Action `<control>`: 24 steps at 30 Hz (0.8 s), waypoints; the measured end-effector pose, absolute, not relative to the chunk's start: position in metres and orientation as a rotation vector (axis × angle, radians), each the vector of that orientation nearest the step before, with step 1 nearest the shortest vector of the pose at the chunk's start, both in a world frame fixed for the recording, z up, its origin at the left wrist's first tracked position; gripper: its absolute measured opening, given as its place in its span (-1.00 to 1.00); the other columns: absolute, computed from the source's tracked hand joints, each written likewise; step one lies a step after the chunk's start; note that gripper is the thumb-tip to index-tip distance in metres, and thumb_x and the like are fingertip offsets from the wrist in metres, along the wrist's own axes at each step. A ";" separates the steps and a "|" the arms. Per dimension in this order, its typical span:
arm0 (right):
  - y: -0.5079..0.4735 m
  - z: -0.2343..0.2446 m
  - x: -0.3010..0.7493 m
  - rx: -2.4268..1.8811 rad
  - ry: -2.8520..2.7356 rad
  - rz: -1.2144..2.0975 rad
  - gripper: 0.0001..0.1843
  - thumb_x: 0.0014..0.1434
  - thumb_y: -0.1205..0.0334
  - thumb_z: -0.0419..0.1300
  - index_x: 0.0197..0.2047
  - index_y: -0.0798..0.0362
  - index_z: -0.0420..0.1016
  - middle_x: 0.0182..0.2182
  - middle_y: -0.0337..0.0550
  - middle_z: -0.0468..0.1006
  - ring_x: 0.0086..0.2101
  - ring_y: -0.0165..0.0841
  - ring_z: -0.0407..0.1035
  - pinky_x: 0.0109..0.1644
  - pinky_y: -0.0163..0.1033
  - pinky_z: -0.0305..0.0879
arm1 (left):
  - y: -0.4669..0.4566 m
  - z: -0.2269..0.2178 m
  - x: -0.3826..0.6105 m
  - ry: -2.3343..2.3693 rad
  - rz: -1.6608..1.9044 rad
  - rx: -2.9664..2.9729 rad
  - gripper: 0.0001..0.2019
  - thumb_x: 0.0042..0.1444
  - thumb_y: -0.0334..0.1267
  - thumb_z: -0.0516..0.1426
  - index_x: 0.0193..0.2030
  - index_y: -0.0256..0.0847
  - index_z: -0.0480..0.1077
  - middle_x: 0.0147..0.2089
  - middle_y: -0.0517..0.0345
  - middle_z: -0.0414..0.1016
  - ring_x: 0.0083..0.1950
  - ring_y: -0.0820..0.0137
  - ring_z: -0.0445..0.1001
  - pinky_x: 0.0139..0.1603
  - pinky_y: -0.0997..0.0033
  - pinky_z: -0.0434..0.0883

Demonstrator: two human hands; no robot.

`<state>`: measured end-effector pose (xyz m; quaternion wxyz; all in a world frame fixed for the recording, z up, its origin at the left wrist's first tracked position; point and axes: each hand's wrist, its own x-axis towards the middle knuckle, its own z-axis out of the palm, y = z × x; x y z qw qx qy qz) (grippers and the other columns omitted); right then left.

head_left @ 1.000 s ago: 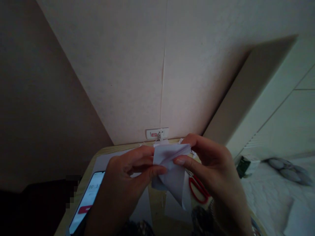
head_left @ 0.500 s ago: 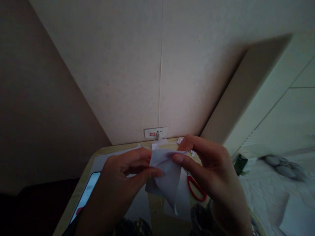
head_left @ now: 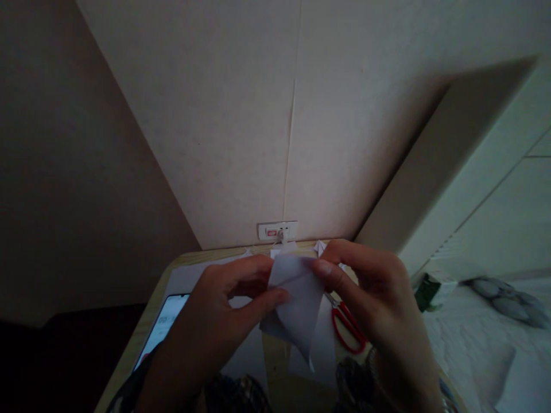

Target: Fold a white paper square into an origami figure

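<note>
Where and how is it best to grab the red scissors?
Probably by the red handles, coming from the wearer's side: the scissors lie with that end nearest, while the metal end points away, partly hidden by the held paper.

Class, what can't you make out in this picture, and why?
In the head view:
Phone: partly hidden behind the left hand.
Scissors: blade tips hidden behind the paper.
Left fingers: some tips hidden behind the paper.
Box: any print too small to read.
Grey thing: too blurred to name.
</note>
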<state>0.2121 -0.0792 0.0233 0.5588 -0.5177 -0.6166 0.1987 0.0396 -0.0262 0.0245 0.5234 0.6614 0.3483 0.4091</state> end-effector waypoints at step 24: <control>-0.076 0.024 0.206 -1.253 -1.587 0.323 -0.74 0.33 0.27 0.25 -0.44 0.02 0.51 -0.55 -0.32 0.57 -0.50 -0.45 0.46 -0.42 -0.41 0.32 | -0.017 0.013 0.046 0.824 1.272 1.145 -0.79 -0.07 -0.41 0.45 -0.35 -0.10 0.55 -0.41 0.31 0.73 -0.27 0.29 0.74 -0.23 0.47 0.64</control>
